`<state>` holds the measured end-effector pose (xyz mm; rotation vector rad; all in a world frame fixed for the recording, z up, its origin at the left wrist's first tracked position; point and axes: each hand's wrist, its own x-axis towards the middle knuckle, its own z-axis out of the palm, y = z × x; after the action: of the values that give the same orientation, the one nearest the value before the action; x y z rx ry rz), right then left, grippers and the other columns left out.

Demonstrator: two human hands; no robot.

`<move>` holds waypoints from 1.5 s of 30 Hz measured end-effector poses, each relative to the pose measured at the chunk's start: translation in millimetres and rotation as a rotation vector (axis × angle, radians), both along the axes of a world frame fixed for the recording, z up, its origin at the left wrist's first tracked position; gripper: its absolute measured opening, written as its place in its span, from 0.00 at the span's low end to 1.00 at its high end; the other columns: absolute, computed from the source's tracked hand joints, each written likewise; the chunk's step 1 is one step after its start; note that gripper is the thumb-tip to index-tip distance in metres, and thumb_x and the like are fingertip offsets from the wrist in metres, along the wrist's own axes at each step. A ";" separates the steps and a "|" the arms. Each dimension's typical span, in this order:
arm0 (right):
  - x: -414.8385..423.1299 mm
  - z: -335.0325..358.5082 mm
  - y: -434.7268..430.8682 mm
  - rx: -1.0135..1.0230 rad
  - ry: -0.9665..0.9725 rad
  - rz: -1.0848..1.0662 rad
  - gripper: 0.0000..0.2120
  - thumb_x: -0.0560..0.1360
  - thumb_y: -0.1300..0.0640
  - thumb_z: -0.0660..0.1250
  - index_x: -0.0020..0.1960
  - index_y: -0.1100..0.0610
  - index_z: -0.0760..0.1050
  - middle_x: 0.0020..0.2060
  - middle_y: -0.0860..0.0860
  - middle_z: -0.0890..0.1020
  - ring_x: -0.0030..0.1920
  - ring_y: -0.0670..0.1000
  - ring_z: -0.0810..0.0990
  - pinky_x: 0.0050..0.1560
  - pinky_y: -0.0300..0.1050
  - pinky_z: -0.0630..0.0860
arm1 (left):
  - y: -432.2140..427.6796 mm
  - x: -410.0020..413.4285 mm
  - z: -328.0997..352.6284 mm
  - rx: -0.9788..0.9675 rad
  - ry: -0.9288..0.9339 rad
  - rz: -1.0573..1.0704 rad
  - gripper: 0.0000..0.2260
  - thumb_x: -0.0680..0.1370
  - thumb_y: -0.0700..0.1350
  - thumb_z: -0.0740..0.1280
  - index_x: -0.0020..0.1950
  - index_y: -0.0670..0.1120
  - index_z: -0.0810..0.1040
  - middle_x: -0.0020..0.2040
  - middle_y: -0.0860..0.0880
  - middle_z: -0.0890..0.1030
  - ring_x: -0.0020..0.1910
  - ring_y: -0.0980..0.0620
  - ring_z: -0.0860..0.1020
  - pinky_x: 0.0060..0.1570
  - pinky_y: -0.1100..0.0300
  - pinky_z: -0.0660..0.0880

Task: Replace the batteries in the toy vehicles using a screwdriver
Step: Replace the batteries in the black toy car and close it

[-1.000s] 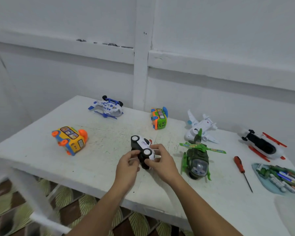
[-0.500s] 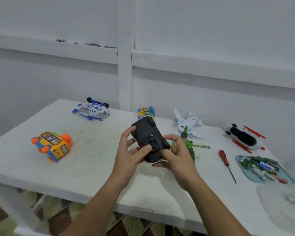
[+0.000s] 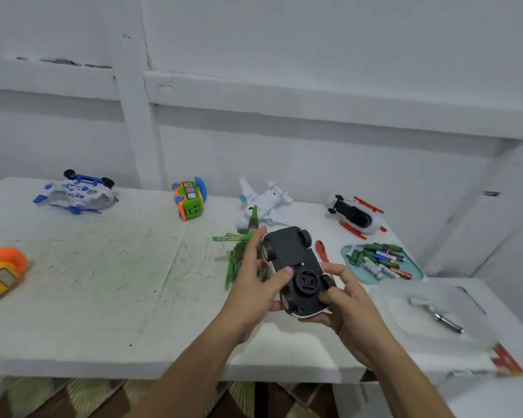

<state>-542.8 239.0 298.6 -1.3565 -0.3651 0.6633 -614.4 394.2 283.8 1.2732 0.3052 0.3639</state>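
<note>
A black-and-white toy car (image 3: 295,263) is held above the table with its black underside and round cover facing me. My left hand (image 3: 255,285) grips its left side, thumb pressed on the underside. My right hand (image 3: 344,300) holds the near end from below and the right, thumb on the underside. Just behind the car lies a red-handled screwdriver (image 3: 322,250), mostly hidden by it. A pale blue tray (image 3: 414,268) of several batteries sits to the right.
On the white table (image 3: 118,282) lie a green helicopter (image 3: 239,251), a white plane (image 3: 266,203), a green-orange bus (image 3: 190,202), a blue-white helicopter (image 3: 77,193), a yellow-orange bus (image 3: 0,273) and an upturned white-red toy (image 3: 355,215). A clear container (image 3: 429,312) holds a metal tool.
Both hands lifted the car off the table and turned it underside up, then carried it right. The view swung right and a clear container came into sight.
</note>
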 end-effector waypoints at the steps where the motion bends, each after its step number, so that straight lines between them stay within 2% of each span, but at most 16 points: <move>1: 4.4 -3.1 -9.6 -0.032 0.002 0.012 0.17 0.73 0.71 0.61 0.58 0.58 0.70 0.49 0.62 0.84 0.47 0.67 0.83 0.46 0.60 0.80 | -8.6 5.4 -5.1 -0.007 0.013 -0.011 0.32 0.78 0.40 0.69 0.69 0.72 0.63 0.68 0.47 0.72 0.64 0.45 0.76 0.41 0.50 0.83; 5: 21.5 -15.5 -36.2 -0.172 0.015 0.056 0.24 0.63 0.65 0.63 0.58 0.58 0.68 0.47 0.63 0.84 0.44 0.63 0.83 0.52 0.61 0.78 | -32.3 24.8 -26.9 -0.043 0.081 -0.010 0.28 0.77 0.39 0.70 0.63 0.71 0.69 0.62 0.46 0.74 0.58 0.42 0.80 0.38 0.49 0.82; 8: 31.4 -22.5 -43.6 -0.317 -0.049 0.074 0.21 0.65 0.64 0.65 0.58 0.56 0.71 0.45 0.58 0.86 0.43 0.57 0.84 0.49 0.57 0.79 | -42.9 33.3 -39.2 -0.049 0.114 0.038 0.28 0.77 0.38 0.70 0.66 0.68 0.69 0.62 0.43 0.74 0.53 0.42 0.82 0.36 0.50 0.82; 11: 42.5 -25.1 -43.5 -0.454 -0.111 0.077 0.17 0.71 0.69 0.64 0.57 0.57 0.73 0.43 0.57 0.84 0.42 0.54 0.84 0.46 0.53 0.81 | -49.8 38.1 -49.7 -0.032 0.092 0.105 0.29 0.77 0.37 0.69 0.69 0.65 0.68 0.62 0.48 0.74 0.56 0.44 0.81 0.40 0.45 0.82; 13: 48.4 -22.5 -40.3 -0.563 -0.186 0.080 0.16 0.72 0.68 0.64 0.57 0.56 0.73 0.42 0.55 0.81 0.44 0.53 0.82 0.52 0.56 0.81 | -54.1 39.9 -53.4 -0.019 0.097 0.138 0.29 0.74 0.40 0.71 0.66 0.68 0.69 0.62 0.49 0.74 0.58 0.42 0.79 0.45 0.39 0.82; 16: 56.8 -12.4 -34.3 -0.672 -0.253 0.151 0.18 0.74 0.64 0.64 0.62 0.54 0.70 0.43 0.52 0.78 0.43 0.50 0.79 0.45 0.45 0.77 | -60.9 42.7 -56.9 0.018 0.123 0.191 0.30 0.68 0.47 0.72 0.65 0.70 0.69 0.61 0.49 0.75 0.59 0.42 0.79 0.48 0.38 0.81; 20: 79.7 -0.4 -23.3 -0.757 -0.354 0.191 0.20 0.75 0.61 0.63 0.66 0.51 0.69 0.51 0.54 0.78 0.50 0.52 0.78 0.49 0.45 0.75 | -63.3 46.0 -62.4 0.043 0.089 0.222 0.29 0.68 0.49 0.72 0.65 0.71 0.69 0.61 0.51 0.75 0.61 0.41 0.78 0.52 0.39 0.80; 22: 99.4 -0.3 -14.1 -0.786 -0.415 0.168 0.19 0.76 0.62 0.63 0.66 0.52 0.71 0.56 0.55 0.78 0.54 0.54 0.78 0.58 0.52 0.77 | -62.7 47.4 -65.2 0.072 0.074 0.241 0.27 0.74 0.42 0.71 0.64 0.69 0.71 0.59 0.49 0.75 0.54 0.41 0.82 0.49 0.41 0.81; 24: 121.6 -5.1 -2.8 -0.837 -0.468 0.157 0.19 0.76 0.64 0.63 0.65 0.53 0.73 0.60 0.56 0.76 0.55 0.56 0.78 0.58 0.54 0.78 | -63.0 47.6 -66.6 0.118 0.057 0.245 0.26 0.76 0.38 0.70 0.63 0.68 0.73 0.57 0.51 0.76 0.43 0.42 0.85 0.45 0.44 0.82; 28: 154.9 -22.8 17.9 -0.955 -0.637 0.158 0.22 0.75 0.65 0.65 0.68 0.55 0.71 0.67 0.57 0.73 0.56 0.56 0.77 0.60 0.55 0.76 | -64.7 47.9 -66.7 0.170 0.063 0.261 0.25 0.71 0.44 0.70 0.61 0.69 0.73 0.57 0.53 0.78 0.39 0.38 0.84 0.42 0.44 0.83; 32: 166.0 -41.0 31.5 -1.018 -0.808 0.171 0.19 0.75 0.59 0.67 0.65 0.60 0.71 0.58 0.58 0.77 0.55 0.58 0.76 0.49 0.47 0.73 | -65.5 49.5 -69.4 0.215 0.081 0.279 0.25 0.71 0.45 0.70 0.63 0.67 0.73 0.58 0.53 0.78 0.40 0.34 0.82 0.42 0.40 0.82; 34: 169.5 -46.6 35.9 -1.040 -0.842 0.159 0.13 0.74 0.60 0.66 0.58 0.61 0.71 0.52 0.57 0.77 0.52 0.57 0.76 0.44 0.45 0.67 | -65.3 49.5 -69.0 0.235 0.086 0.296 0.25 0.73 0.42 0.71 0.63 0.66 0.73 0.56 0.55 0.78 0.39 0.39 0.83 0.43 0.45 0.83; 36: 171.5 -49.0 39.3 -1.065 -0.838 0.142 0.12 0.74 0.65 0.63 0.57 0.61 0.70 0.52 0.59 0.77 0.49 0.56 0.73 0.44 0.45 0.67 | -65.0 49.3 -69.3 0.242 0.090 0.305 0.25 0.76 0.37 0.70 0.65 0.62 0.72 0.55 0.55 0.78 0.38 0.45 0.84 0.42 0.50 0.83; 39: 173.6 -48.8 41.4 -1.018 -0.715 0.130 0.18 0.74 0.69 0.60 0.63 0.61 0.68 0.56 0.61 0.76 0.50 0.58 0.74 0.47 0.50 0.74 | -65.6 48.9 -69.6 0.227 0.098 0.307 0.24 0.76 0.37 0.69 0.67 0.59 0.72 0.56 0.55 0.78 0.40 0.45 0.84 0.44 0.48 0.83; 42: 171.2 -38.9 34.3 -0.754 -0.443 0.050 0.33 0.74 0.71 0.62 0.75 0.52 0.57 0.59 0.60 0.74 0.49 0.62 0.80 0.45 0.59 0.82 | -66.6 49.3 -70.6 0.249 0.087 0.299 0.24 0.75 0.39 0.69 0.67 0.60 0.72 0.58 0.50 0.78 0.42 0.43 0.84 0.44 0.46 0.83; 45: 156.1 -14.3 17.1 -0.421 -0.391 -0.114 0.38 0.75 0.70 0.62 0.78 0.47 0.51 0.51 0.56 0.75 0.41 0.55 0.82 0.37 0.51 0.83 | -66.4 49.9 -71.9 0.260 0.087 0.307 0.24 0.77 0.36 0.68 0.67 0.59 0.72 0.57 0.51 0.78 0.42 0.43 0.83 0.44 0.48 0.83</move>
<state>-386.7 256.1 284.3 -1.9032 -0.4723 0.3863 -564.5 327.8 211.9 1.5027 0.5436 0.6266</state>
